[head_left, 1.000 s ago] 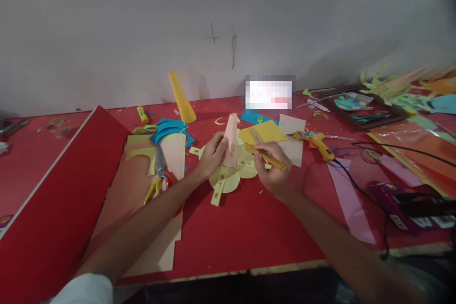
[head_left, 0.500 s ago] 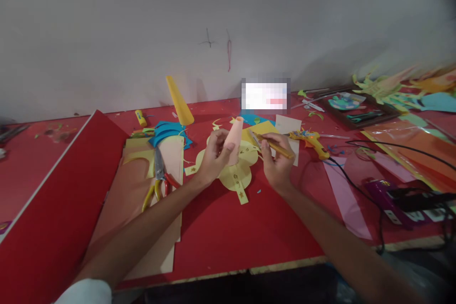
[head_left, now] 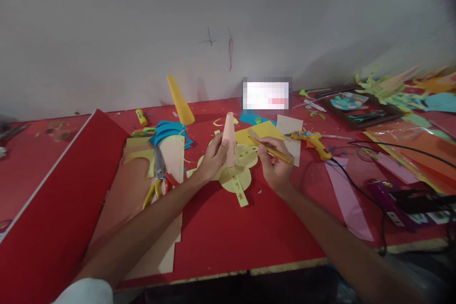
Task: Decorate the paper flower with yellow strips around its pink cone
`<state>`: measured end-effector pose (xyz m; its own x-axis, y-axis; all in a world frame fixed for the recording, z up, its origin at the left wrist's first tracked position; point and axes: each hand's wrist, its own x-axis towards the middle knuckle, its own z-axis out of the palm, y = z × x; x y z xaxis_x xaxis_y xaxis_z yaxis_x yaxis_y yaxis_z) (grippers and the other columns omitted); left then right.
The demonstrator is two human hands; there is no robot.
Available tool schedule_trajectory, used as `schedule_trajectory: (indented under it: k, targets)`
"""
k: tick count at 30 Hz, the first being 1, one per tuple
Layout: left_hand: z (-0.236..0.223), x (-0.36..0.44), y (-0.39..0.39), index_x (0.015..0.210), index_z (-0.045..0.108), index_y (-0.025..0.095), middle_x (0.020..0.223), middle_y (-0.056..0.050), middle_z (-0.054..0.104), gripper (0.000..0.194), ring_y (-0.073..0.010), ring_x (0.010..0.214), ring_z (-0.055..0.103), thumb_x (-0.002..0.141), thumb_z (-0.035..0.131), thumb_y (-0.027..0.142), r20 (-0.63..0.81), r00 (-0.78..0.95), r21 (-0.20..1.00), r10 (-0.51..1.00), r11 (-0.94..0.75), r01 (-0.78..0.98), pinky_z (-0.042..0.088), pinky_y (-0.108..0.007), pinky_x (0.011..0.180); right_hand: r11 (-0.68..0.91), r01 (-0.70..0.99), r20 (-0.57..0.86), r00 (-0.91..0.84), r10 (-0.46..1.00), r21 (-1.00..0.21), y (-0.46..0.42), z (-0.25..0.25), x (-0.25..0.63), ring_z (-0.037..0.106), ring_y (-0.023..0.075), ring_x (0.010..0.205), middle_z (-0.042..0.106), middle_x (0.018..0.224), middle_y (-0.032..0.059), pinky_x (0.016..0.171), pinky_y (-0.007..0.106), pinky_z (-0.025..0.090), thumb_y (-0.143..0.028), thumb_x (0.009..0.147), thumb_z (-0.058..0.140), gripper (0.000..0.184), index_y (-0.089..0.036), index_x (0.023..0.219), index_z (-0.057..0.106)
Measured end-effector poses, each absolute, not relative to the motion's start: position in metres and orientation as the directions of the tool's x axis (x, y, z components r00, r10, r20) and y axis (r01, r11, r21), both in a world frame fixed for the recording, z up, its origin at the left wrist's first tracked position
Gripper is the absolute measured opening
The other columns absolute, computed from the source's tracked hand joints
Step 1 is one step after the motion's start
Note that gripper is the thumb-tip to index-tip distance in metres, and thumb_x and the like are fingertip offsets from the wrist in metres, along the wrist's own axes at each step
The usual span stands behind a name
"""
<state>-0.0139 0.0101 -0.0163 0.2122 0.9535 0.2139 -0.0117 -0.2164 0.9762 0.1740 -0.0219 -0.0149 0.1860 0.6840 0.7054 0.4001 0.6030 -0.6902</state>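
Observation:
My left hand is closed around a pale pink paper cone, its narrow end up. The cone stands upright over a light yellow flower-shaped paper piece, whose strips carry brown curls and stars. Whether the cone's base touches that piece I cannot tell. In my right hand, to the right of the cone, is a yellow cutter knife. Its pale tip points up and left, apart from the cone. A sheet of darker yellow paper lies behind the knife.
A yellow glue gun with a black cord lies to the right, near a purple power strip. Scissors rest on peach paper sheets at left. A yellow paper cone stands behind. A bright blurred screen stands by the wall.
The pink cone has tipped from leaning right to nearly upright, its top moving left. My left fingers have shifted along its side. The knife stays in my right hand, almost unmoved.

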Motion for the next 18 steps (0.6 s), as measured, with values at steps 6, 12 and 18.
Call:
schedule_trajectory:
  k: [6, 12, 18]
  targets:
    - [-0.02, -0.016, 0.012, 0.104, 0.058, 0.02, 0.097, -0.005, 0.064, 0.042, -0.0162, 0.085, 0.062, 0.098, 0.051, 0.061, 0.184, 0.197, 0.983, 0.963, -0.176, -0.056, 0.051, -0.029, 0.076, 0.729, 0.421, 0.802, -0.006, 0.597, -0.54, -0.028, -0.005, 0.17, 0.071, 0.0212, 0.085, 0.073, 0.095, 0.0076, 0.074, 0.039, 0.061, -0.018, 0.096, 0.059, 0.02, -0.024, 0.113, 0.068]
    - [-0.02, -0.015, 0.011, 0.106, 0.054, 0.021, 0.104, -0.004, 0.064, 0.037, -0.0153, 0.09, 0.062, 0.099, 0.053, 0.058, 0.192, 0.198, 0.979, 0.961, -0.173, -0.11, 0.051, -0.028, 0.078, 0.766, 0.418, 0.832, -0.044, 0.554, -0.488, -0.03, -0.001, 0.168, 0.07, 0.0222, 0.089, 0.072, 0.097, 0.0079, 0.076, 0.04, 0.061, -0.016, 0.096, 0.058, 0.026, -0.025, 0.118, 0.067]
    - [-0.013, -0.007, 0.005, 0.108, 0.05, 0.022, 0.108, -0.006, 0.064, 0.038, -0.0153, 0.089, 0.062, 0.099, 0.052, 0.058, 0.26, 0.229, 0.965, 0.938, -0.243, -0.101, 0.052, -0.028, 0.074, 0.732, 0.452, 0.831, 0.036, 0.556, -0.51, -0.027, -0.003, 0.172, 0.069, 0.0231, 0.095, 0.072, 0.102, 0.009, 0.082, 0.041, 0.06, -0.016, 0.096, 0.058, 0.025, -0.025, 0.118, 0.067]
